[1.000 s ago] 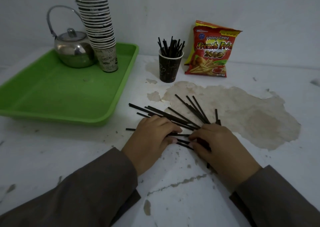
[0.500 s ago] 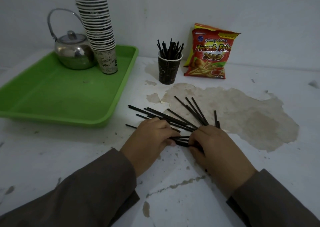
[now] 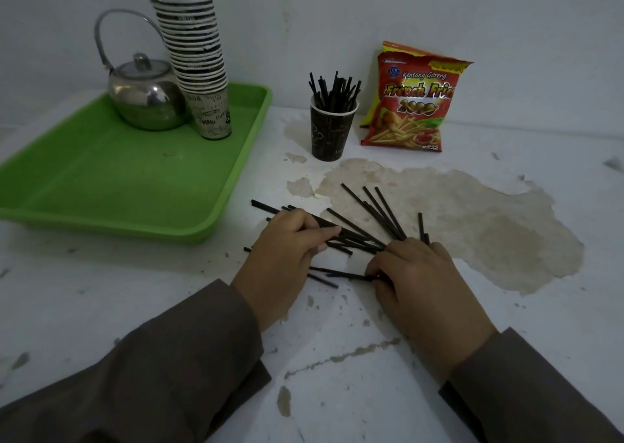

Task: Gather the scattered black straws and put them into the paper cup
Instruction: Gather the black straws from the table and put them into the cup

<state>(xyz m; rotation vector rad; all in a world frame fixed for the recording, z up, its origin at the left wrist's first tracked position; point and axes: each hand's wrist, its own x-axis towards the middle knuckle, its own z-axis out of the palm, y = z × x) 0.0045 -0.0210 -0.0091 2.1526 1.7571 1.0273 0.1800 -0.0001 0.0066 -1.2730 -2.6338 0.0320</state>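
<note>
Your left hand [image 3: 287,257] lies on the counter [image 3: 101,290] with its fingers curled over the left ends of the straws [image 3: 358,228], the grip grasping several of them near the middle of the fan. Your right hand [image 3: 415,274] sits just beside it, its grip pinching the end of one straw that runs leftward along the counter under the gap between both hands, with other straws passing beneath its knuckles. The rest of the straws spread out beyond both hands, fanning up and away over the brown worn patch [image 3: 472,223] (a few tips poke out past the left hand's far side too).

The cup [image 3: 332,132] stands upright well beyond the fan, near the wall, already holding a bunch of black straws that stick out above its rim. Just to its right a red snack bag [image 3: 415,105] leans against the wall. To the left sits a green tray [image 3: 118,179] carrying a metal teapot [image 3: 145,101] and a tall stack of paper cups [image 3: 196,47], touching or nearly touching each other.
</note>
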